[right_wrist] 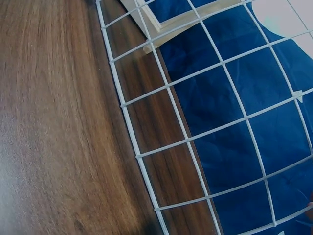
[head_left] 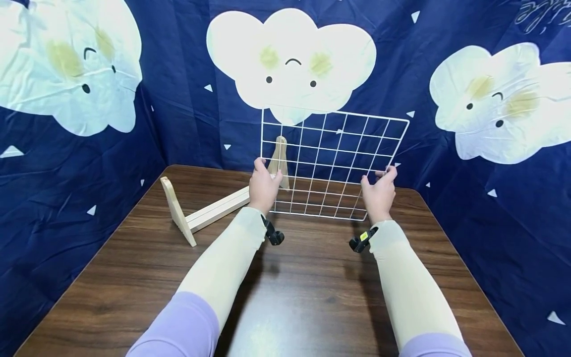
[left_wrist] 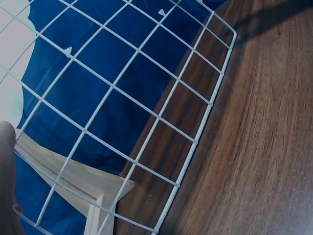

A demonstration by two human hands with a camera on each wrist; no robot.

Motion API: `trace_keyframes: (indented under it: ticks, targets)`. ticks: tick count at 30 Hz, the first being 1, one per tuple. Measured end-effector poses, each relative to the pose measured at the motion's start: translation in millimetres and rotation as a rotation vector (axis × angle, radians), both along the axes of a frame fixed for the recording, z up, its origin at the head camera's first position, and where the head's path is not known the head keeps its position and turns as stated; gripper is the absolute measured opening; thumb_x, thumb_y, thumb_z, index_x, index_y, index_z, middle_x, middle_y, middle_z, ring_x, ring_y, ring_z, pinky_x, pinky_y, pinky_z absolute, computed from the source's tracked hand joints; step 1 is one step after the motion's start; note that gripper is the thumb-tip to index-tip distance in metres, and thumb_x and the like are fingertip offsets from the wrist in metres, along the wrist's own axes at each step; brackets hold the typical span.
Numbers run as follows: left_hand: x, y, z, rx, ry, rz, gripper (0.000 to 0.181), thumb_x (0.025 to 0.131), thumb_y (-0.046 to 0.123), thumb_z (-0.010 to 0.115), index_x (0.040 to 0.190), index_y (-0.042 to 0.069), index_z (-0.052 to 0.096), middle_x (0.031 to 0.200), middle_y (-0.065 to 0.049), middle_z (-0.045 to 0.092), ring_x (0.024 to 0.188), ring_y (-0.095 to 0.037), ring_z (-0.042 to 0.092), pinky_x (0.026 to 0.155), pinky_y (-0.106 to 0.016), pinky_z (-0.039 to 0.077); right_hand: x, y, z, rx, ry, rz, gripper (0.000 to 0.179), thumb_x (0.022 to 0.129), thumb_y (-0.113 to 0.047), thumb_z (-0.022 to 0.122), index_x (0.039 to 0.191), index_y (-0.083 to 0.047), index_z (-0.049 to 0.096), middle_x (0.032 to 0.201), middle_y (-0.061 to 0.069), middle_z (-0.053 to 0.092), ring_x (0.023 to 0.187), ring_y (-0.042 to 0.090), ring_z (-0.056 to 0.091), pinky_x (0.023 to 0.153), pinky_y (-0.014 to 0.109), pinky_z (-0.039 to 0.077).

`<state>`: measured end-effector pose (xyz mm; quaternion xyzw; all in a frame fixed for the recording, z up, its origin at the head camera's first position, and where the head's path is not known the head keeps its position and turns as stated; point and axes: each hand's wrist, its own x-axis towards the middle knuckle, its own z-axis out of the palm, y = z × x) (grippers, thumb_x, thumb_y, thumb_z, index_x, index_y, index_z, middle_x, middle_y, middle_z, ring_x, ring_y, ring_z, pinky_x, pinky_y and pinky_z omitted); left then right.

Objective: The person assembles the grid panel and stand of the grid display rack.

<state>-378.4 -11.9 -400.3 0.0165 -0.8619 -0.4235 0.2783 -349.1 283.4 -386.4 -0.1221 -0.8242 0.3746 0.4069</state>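
Observation:
Both hands hold a white wire grid panel (head_left: 327, 166) nearly upright above the table. The left hand (head_left: 263, 186) grips its left edge and the right hand (head_left: 379, 193) grips its right edge. Behind the panel and to its left stands a pale wooden stand (head_left: 218, 210), made of two tapered end pieces joined by a long bar. Part of the stand is covered by the left hand and crossed by the wires. In the left wrist view, one wooden end piece (left_wrist: 73, 178) shows through the grid. Only a sliver of the left fingers (left_wrist: 7, 171) is visible there.
The brown wood-grain table (head_left: 303, 297) spreads in front of and around the panel. Dark blue cloth (head_left: 187, 99) with white clouds and small triangles hangs behind and on both sides of the table.

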Motion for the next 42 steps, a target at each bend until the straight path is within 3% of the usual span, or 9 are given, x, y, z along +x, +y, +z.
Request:
trace_keyframes:
  ticks: [6, 13, 20, 32, 36, 42]
  targets:
    - [0.9, 1.3, -2.9, -0.007, 0.025, 0.031, 0.054, 0.081, 0.034, 0.065, 0.120, 0.009, 0.038, 0.096, -0.015, 0.062, 0.073, -0.034, 0.060, 0.061, -0.045, 0.045, 2.0, 0, -4.2, -0.007, -0.045, 0.002, 0.061, 0.079, -0.027, 0.069, 0.125, -0.011, 0.034, 0.107, 0.002, 0.059, 0.090, 0.029, 0.056, 0.078, 0.049, 0.040]
    - [5.2, 4.2, -1.0, -0.012, -0.016, 0.063, 0.052, 0.081, 0.038, 0.063, 0.119, 0.011, 0.038, 0.102, -0.011, 0.061, 0.073, -0.033, 0.061, 0.058, -0.045, 0.044, 3.7, 0, -10.3, -0.021, -0.052, -0.008, 0.062, 0.079, -0.027, 0.069, 0.127, -0.013, 0.033, 0.107, 0.002, 0.060, 0.090, 0.029, 0.057, 0.078, 0.049, 0.040]
    - [3.7, 6.6, -2.1, 0.016, -0.014, 0.065, 0.052, 0.081, 0.037, 0.063, 0.119, 0.012, 0.037, 0.111, -0.006, 0.059, 0.080, -0.032, 0.062, 0.062, -0.046, 0.044, 5.3, -1, -9.2, -0.039, -0.047, -0.010, 0.064, 0.079, -0.027, 0.069, 0.129, -0.014, 0.031, 0.108, 0.001, 0.060, 0.092, 0.026, 0.057, 0.078, 0.046, 0.042]
    - [3.2, 5.5, -5.0, -0.013, 0.027, 0.074, 0.055, 0.083, 0.035, 0.062, 0.123, 0.009, 0.034, 0.110, -0.011, 0.056, 0.082, -0.034, 0.061, 0.060, -0.047, 0.045, 8.9, -8, -3.9, -0.061, -0.114, -0.068, 0.072, 0.075, -0.045, 0.069, 0.131, -0.020, 0.031, 0.114, 0.002, 0.056, 0.096, 0.030, 0.056, 0.074, 0.050, 0.040]
    - [1.7, 6.0, -6.0, -0.017, 0.040, 0.077, 0.055, 0.083, 0.032, 0.063, 0.123, 0.008, 0.033, 0.107, -0.014, 0.056, 0.083, -0.035, 0.061, 0.059, -0.048, 0.045, 11.6, -16, 0.8, -0.069, -0.085, -0.108, 0.077, 0.073, -0.053, 0.067, 0.132, -0.022, 0.030, 0.121, 0.004, 0.049, 0.102, 0.029, 0.052, 0.077, 0.048, 0.040]
    - [-1.0, 6.2, -6.8, -0.026, 0.045, 0.074, 0.055, 0.084, 0.032, 0.061, 0.123, 0.008, 0.032, 0.105, -0.015, 0.055, 0.083, -0.035, 0.060, 0.058, -0.048, 0.045, 14.2, -34, 5.2, 0.018, 0.038, -0.201, 0.078, 0.071, -0.052, 0.069, 0.132, -0.016, 0.036, 0.128, 0.008, 0.040, 0.113, 0.028, 0.043, 0.094, 0.041, 0.032]
